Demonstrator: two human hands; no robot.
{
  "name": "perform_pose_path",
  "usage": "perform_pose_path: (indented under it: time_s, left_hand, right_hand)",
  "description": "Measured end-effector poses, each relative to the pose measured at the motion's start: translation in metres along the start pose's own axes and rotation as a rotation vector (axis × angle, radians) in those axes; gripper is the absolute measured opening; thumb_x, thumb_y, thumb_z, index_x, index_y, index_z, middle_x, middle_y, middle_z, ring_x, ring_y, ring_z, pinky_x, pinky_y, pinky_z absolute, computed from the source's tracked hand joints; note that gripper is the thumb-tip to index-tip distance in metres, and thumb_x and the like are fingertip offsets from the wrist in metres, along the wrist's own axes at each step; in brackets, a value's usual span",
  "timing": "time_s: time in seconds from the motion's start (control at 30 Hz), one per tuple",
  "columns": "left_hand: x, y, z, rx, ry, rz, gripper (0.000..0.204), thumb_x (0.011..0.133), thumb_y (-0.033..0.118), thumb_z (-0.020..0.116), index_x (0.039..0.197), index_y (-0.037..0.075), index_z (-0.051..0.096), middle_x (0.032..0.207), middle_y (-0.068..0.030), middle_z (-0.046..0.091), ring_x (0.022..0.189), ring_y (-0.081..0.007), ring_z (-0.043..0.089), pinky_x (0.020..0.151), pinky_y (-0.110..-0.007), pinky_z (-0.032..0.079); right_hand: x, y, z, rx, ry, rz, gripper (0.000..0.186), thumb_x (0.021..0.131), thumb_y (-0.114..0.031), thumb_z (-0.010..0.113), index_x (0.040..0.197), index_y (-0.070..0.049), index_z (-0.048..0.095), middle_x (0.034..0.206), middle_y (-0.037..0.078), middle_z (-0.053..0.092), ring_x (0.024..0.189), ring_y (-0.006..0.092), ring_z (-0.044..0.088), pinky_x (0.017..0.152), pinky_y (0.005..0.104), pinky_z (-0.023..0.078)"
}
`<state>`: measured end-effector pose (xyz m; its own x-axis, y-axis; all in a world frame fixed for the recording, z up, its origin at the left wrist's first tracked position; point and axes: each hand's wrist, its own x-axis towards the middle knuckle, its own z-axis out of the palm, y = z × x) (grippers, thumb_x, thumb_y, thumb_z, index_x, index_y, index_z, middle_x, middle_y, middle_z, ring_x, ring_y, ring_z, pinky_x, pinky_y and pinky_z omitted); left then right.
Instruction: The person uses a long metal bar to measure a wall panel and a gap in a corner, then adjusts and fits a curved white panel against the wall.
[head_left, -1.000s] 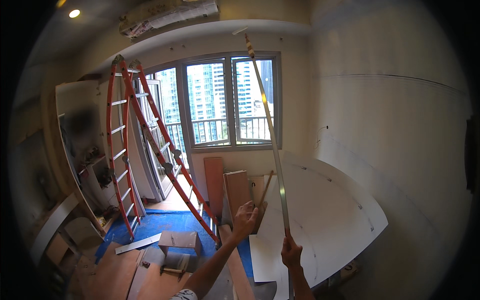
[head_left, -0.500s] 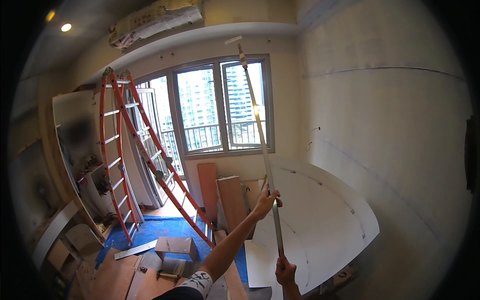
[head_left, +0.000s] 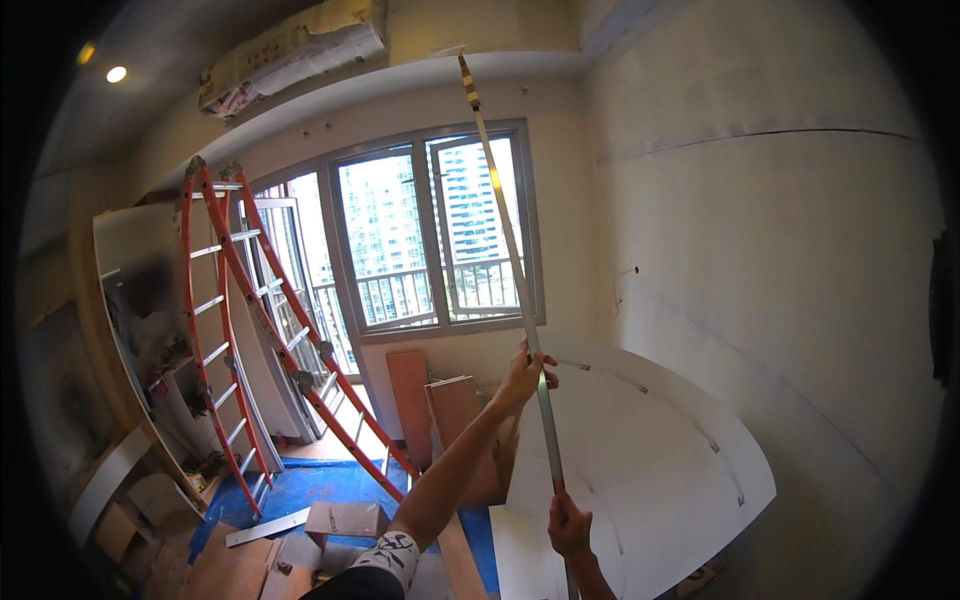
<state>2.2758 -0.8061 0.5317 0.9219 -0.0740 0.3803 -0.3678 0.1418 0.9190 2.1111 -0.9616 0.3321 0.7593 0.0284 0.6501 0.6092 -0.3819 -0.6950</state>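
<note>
A long metal pole rises from my hands toward the beam above the window. A brown handle is fastened at its top, with a thin pale head, perhaps a small paint roller, close to or touching the beam; contact is hard to tell. My left hand is closed round the pole at its middle, arm stretched forward. Lower down, my right hand grips the same pole near its bottom end.
An orange stepladder stands at the left on a blue sheet. A large white panel leans at the right. Wooden boards rest under the window. A box sits on the floor, and a wrapped unit hangs above.
The pole's tip has moved up and slightly left, nearer the beam's face. Both hands have risen a little along with it, and the view has tilted up slightly.
</note>
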Motion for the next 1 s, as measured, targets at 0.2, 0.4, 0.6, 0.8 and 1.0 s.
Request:
perform_pose_path:
  time_s: [0.2,0.4,0.6,0.8,1.0]
  left_hand:
    - [0.04,0.009,-0.034,0.546,0.114,-0.011,0.071,0.105,0.035,0.043,0.156,0.003,0.006,0.142,-0.0216,0.047,0.116,-0.0284,0.06,0.086,-0.038,0.056]
    - [0.068,0.003,-0.057,0.357,0.159,0.112,0.072,0.103,0.043,0.047,0.154,0.003,0.02,0.146,-0.0206,0.044,0.122,-0.0294,0.057,0.092,-0.039,0.052]
    - [0.078,-0.01,-0.029,0.25,0.155,0.012,0.076,0.102,0.044,0.048,0.157,0.011,0.008,0.142,-0.0205,0.047,0.12,-0.031,0.057,0.091,-0.043,0.052]
    - [0.08,-0.035,-0.02,-0.022,0.176,0.001,0.065,0.105,0.032,0.043,0.156,0.015,0.008,0.115,-0.0149,0.056,0.08,-0.0212,0.063,0.067,-0.033,0.055]
    - [0.056,-0.038,-0.001,-0.112,0.119,0.024,0.051,0.105,0.017,0.037,0.152,0.014,0.019,0.095,-0.0091,0.054,0.062,-0.0139,0.054,0.057,-0.028,0.05]
  right_hand:
    - [0.079,-0.029,0.021,0.033,0.035,0.024,0.045,0.097,-0.016,0.052,0.142,-0.015,0.051,0.099,0.029,0.066,0.094,0.0389,0.067,0.076,0.0417,0.055]
    - [0.226,-0.029,0.028,0.088,0.094,-0.071,0.039,0.099,-0.019,0.048,0.138,-0.014,0.055,0.113,0.029,0.063,0.104,0.0414,0.063,0.087,0.0419,0.053]
    - [0.101,0.033,0.028,-0.044,-0.023,0.11,0.048,0.098,-0.018,0.049,0.146,-0.021,0.046,0.099,0.027,0.066,0.083,0.0392,0.069,0.071,0.0398,0.054]
    - [0.031,0.04,0.024,0.024,-0.068,0.169,0.051,0.096,-0.013,0.051,0.146,-0.02,0.046,0.067,0.02,0.059,0.053,0.0246,0.061,0.059,0.0343,0.051]
    - [0.008,0.049,0.009,0.004,-0.036,0.114,0.046,0.096,-0.014,0.052,0.142,-0.015,0.051,0.058,0.015,0.051,0.046,0.0205,0.053,0.052,0.0329,0.047]
